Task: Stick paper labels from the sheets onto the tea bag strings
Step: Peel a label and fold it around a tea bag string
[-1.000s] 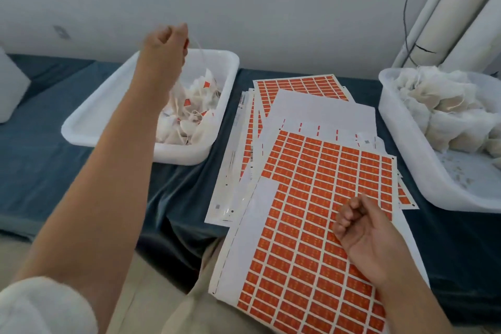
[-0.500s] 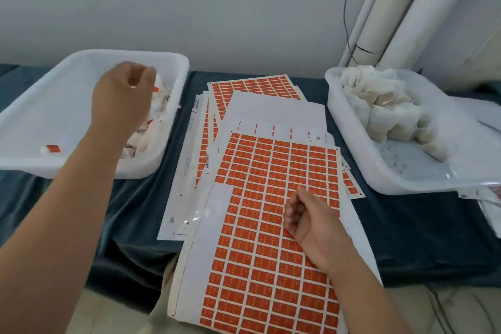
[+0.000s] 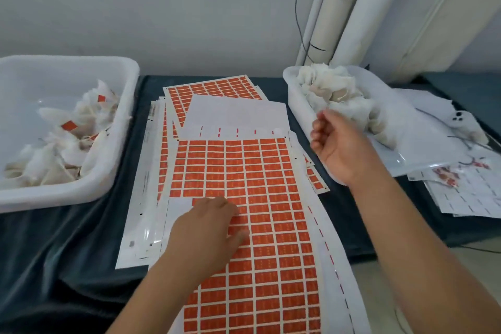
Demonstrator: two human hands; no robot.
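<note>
You are working partway through: labelled tea bags (image 3: 67, 144) lying in the 10 o'clock bin (image 3: 54, 199), unlabelled tea bags (image 3: 336, 92) waiting at 2 o'clock, left hand (image 3: 208, 228) resting flat-fingered on the label sheet (image 3: 271, 192), right hand (image 3: 339, 146) hovering loosely curled, empty.

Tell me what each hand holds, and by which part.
Nothing is held. The left hand rests on the top label sheet; the right hand, loosely curled and empty, hovers by the right tub.
</note>
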